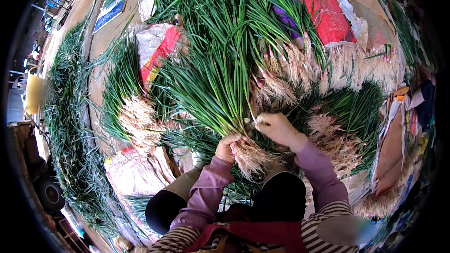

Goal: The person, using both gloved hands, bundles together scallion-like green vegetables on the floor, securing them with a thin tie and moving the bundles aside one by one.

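In front of my knees my left hand [228, 148] is closed around the lower stems of a large bunch of scallions [213, 91]. The long green leaves fan out away from me, and the pale roots [253, 155] hang just right of that hand, toward my lap. Beside the stems on the right, my right hand [276, 129] has its fingers pinched together. A thin pale strand [253, 112] runs into its fingertips, close against the bunch; whether it is a stalk or a tie is not clear. The far side of the left fingers is hidden.
More scallions with roots [138, 117] lie to the left, and others [335, 133] to the right. Rows of scallions [286, 65] stretch ahead, partly under a red sack [330, 16]. A pale sack [138, 173] lies by my left knee. Leaf scraps [70, 126] form a long heap further left.
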Available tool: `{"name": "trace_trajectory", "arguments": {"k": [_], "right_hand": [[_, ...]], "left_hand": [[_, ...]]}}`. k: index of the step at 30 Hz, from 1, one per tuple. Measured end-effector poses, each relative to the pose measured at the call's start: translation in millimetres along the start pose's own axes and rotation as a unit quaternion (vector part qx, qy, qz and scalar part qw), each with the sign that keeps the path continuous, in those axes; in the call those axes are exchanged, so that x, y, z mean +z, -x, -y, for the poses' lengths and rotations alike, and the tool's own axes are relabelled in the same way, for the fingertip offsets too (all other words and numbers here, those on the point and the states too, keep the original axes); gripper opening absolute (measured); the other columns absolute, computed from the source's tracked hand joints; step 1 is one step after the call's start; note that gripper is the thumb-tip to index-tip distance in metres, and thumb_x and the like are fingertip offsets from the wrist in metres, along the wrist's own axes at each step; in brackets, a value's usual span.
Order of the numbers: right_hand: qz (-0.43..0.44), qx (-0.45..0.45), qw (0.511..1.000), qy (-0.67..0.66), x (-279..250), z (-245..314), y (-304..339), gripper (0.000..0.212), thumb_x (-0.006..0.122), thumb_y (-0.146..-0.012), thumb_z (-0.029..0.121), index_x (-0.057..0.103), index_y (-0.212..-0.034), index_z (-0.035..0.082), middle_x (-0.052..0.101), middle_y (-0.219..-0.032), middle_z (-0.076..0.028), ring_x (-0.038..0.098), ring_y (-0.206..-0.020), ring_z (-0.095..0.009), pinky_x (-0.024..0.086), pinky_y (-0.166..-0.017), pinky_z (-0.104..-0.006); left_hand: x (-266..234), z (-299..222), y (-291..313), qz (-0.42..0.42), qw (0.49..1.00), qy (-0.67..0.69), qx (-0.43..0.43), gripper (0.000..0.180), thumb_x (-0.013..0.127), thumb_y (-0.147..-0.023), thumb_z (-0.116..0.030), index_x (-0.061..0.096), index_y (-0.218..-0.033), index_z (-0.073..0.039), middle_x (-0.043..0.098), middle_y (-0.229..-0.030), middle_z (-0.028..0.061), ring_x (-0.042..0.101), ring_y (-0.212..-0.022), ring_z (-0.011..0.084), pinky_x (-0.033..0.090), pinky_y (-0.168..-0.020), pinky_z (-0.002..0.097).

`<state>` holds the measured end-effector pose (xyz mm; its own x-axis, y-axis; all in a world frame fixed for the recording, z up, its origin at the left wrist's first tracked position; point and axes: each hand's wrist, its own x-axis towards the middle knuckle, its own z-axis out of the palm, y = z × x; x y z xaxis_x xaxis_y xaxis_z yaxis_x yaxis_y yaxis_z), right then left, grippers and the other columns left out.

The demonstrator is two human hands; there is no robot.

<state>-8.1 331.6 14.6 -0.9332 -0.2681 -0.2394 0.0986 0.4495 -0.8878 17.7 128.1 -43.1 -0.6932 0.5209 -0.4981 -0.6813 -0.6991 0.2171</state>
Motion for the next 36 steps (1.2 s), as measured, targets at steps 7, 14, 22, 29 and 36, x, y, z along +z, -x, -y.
{"name": "trace_trajectory", "arguments": {"k": [7,14,22,29,36], "right_hand": [[-0.131,0.071,0.989,0.015,8.2,-22.3,-43.1,0.029,0.064,-0.083,0.025,0.059,-0.074,-0.003,0.046,-0.054,-0.004,0.038,-0.05,-0.011,0.036,-0.048,-0.0288],[-0.058,0.065,0.995,-0.042,26.5,-20.2,-40.5,0.017,0.059,-0.083,0.012,0.062,-0.086,-0.004,0.057,-0.058,-0.01,0.053,-0.052,-0.013,0.043,-0.048,-0.0273],[-0.052,0.083,0.951,0.294,31.5,-53.4,-10.3,0.022,0.06,-0.076,0.025,0.064,-0.078,0.003,0.061,-0.072,-0.018,0.06,-0.07,-0.035,0.047,-0.064,-0.0428],[-0.255,0.131,0.934,0.215,-84.7,-12.8,-77.6,0.022,0.057,-0.084,0.026,0.063,-0.093,0.007,0.064,-0.071,-0.008,0.061,-0.061,-0.021,0.048,-0.058,-0.0359],[-0.184,0.114,0.947,0.236,-66.3,-18.3,-97.3,0.015,0.061,-0.08,0.018,0.064,-0.087,0.004,0.064,-0.07,-0.013,0.062,-0.059,-0.021,0.049,-0.056,-0.033]], "left_hand": [[22.4,2.8,2.7,-0.044,0.999,-0.031,0.003,0.02,0.058,-0.075,-0.01,0.061,-0.083,0.008,0.064,-0.075,0.0145,0.064,-0.072,0.0279,0.053,-0.072,0.0391],[14.7,1.4,4.6,-0.033,0.997,-0.006,-0.062,0.018,0.057,-0.073,-0.01,0.062,-0.076,0.008,0.065,-0.076,0.0177,0.064,-0.072,0.0325,0.053,-0.073,0.0439],[30.3,13.4,3.9,-0.026,0.999,0.016,0.028,0.031,0.062,-0.069,-0.008,0.057,-0.096,0.006,0.063,-0.074,0.0136,0.062,-0.071,0.0261,0.053,-0.07,0.0372],[46.7,-3.3,6.3,0.2,0.97,0.059,0.125,0.032,0.063,-0.066,-0.007,0.052,-0.095,-0.003,0.053,-0.066,0.003,0.054,-0.059,0.013,0.053,-0.057,0.0311],[7.6,-14.2,2.6,0.049,0.993,-0.011,0.104,0.043,0.063,-0.068,-0.005,0.052,-0.108,0.005,0.06,-0.1,0.0178,0.06,-0.081,0.0253,0.052,-0.078,0.0374]]}}
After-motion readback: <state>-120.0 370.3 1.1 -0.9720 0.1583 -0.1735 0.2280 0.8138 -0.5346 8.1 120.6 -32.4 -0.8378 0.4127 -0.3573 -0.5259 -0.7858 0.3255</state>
